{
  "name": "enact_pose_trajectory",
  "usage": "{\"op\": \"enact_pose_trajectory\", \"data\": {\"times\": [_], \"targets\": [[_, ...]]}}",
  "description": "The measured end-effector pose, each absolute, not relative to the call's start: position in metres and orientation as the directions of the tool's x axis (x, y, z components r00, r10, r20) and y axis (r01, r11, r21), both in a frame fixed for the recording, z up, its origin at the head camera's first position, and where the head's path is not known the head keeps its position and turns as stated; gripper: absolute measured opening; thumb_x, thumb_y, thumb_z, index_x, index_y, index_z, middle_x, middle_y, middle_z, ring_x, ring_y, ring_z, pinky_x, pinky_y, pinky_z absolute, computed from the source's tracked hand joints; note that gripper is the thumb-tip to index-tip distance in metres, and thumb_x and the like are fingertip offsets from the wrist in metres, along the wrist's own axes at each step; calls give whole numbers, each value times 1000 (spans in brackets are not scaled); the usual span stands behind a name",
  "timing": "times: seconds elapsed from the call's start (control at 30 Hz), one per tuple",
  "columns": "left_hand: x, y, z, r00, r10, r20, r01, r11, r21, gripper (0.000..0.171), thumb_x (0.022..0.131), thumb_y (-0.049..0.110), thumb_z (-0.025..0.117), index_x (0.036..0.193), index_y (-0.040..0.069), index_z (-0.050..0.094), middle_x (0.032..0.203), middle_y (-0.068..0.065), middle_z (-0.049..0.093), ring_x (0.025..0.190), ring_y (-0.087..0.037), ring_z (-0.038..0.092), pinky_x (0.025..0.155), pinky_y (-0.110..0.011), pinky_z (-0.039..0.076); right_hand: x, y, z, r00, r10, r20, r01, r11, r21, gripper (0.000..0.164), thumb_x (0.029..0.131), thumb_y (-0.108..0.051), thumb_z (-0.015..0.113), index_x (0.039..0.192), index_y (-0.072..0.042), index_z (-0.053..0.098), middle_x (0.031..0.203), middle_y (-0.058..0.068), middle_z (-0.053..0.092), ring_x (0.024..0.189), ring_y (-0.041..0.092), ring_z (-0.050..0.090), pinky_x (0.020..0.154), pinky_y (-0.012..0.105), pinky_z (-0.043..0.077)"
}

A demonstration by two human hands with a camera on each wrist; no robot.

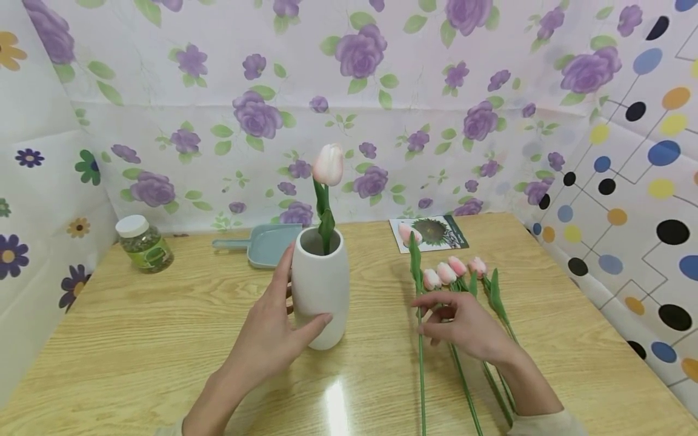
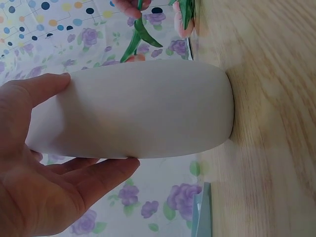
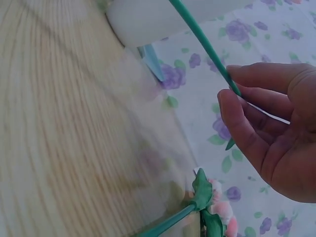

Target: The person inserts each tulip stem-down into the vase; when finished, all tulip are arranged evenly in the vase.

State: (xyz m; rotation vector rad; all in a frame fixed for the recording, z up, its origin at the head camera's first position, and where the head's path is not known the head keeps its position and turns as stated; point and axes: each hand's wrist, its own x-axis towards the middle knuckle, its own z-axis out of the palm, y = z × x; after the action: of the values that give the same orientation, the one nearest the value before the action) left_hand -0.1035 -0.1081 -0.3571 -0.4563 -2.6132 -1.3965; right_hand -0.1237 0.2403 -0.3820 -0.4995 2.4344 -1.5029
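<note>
A white vase (image 1: 322, 290) stands upright on the table, with one pale pink tulip (image 1: 328, 166) rising from its mouth. My left hand (image 1: 278, 333) grips the vase from its left side, the thumb across the front and the fingers round the back. Between thumb and fingertips, my right hand (image 1: 463, 324) pinches the green stem (image 3: 205, 42) of another tulip, whose pink bloom (image 1: 408, 234) points toward the back. Beside and under that hand, several more pink tulips (image 1: 447, 274) lie on the table, their stems running toward the front edge.
At the back left is a jar (image 1: 144, 245) with a white lid and green label. A blue-grey dustpan (image 1: 269, 245) lies behind the vase. Near the back wall lies a card (image 1: 436, 233) with a sunflower picture. Flowered cloth (image 1: 218, 79) hangs behind the table (image 1: 163, 351).
</note>
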Motion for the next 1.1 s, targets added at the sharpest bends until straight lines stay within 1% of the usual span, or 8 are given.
{"op": "enact_pose_trajectory", "data": {"times": [0.23,0.37,0.43,0.53,0.67,0.8,0.97,1.1], "targets": [[-104,-108,-358,-951,186,246,308,533,788,121,88,20,88,170,36,1,160,-15,47,134,-41,62,99,-55,60,-126,233,-370,-936,-353,16,-166,399,-902,39,93,-12,80,132,-10,71,120,22,61,83,31,73,69,44,65],[-104,-107,-357,-956,178,232,292,535,793,121,87,21,89,171,34,2,160,-15,47,133,-41,62,99,-55,60,-128,230,-362,-945,-324,47,-181,399,-899,40,93,-12,80,132,-11,71,117,18,61,80,25,72,68,40,64],[-103,-107,-357,-958,174,228,287,537,793,121,87,22,89,171,34,3,160,-15,47,133,-41,63,99,-54,60,-129,229,-358,-949,-309,65,-191,399,-897,41,93,-12,80,133,-12,71,114,18,63,77,22,72,67,38,63],[-103,-107,-357,-958,172,229,286,541,791,121,87,24,89,171,34,3,160,-13,47,133,-39,63,98,-53,60,-131,226,-353,-953,-289,88,-200,387,-900,41,94,-11,80,133,-12,71,111,18,66,76,21,72,68,39,64],[-104,-107,-357,-957,171,235,290,541,789,120,87,25,90,170,36,4,160,-11,47,133,-38,62,97,-53,61,-133,223,-346,-955,-278,107,-208,363,-908,41,95,-10,79,135,-11,70,112,18,64,76,21,72,69,40,64],[-104,-107,-358,-956,173,235,292,537,792,120,87,26,90,170,37,4,162,-8,45,135,-36,61,96,-54,61,-135,220,-339,-955,-267,127,-219,353,-910,41,95,-10,78,135,-11,69,113,16,64,73,21,72,68,40,64],[-104,-107,-359,-956,173,238,294,545,785,119,87,27,90,171,35,5,162,-6,46,133,-35,63,95,-54,61,-136,217,-330,-956,-250,152,-236,350,-906,40,96,-10,78,135,-11,70,114,13,62,72,24,73,68,38,63],[-104,-107,-359,-954,168,248,300,548,781,119,86,27,91,171,34,7,160,-5,48,131,-34,64,94,-54,61,-139,214,-323,-954,-251,164,-245,335,-910,40,97,-10,77,136,-10,68,114,10,60,72,23,72,72,38,64]]}}
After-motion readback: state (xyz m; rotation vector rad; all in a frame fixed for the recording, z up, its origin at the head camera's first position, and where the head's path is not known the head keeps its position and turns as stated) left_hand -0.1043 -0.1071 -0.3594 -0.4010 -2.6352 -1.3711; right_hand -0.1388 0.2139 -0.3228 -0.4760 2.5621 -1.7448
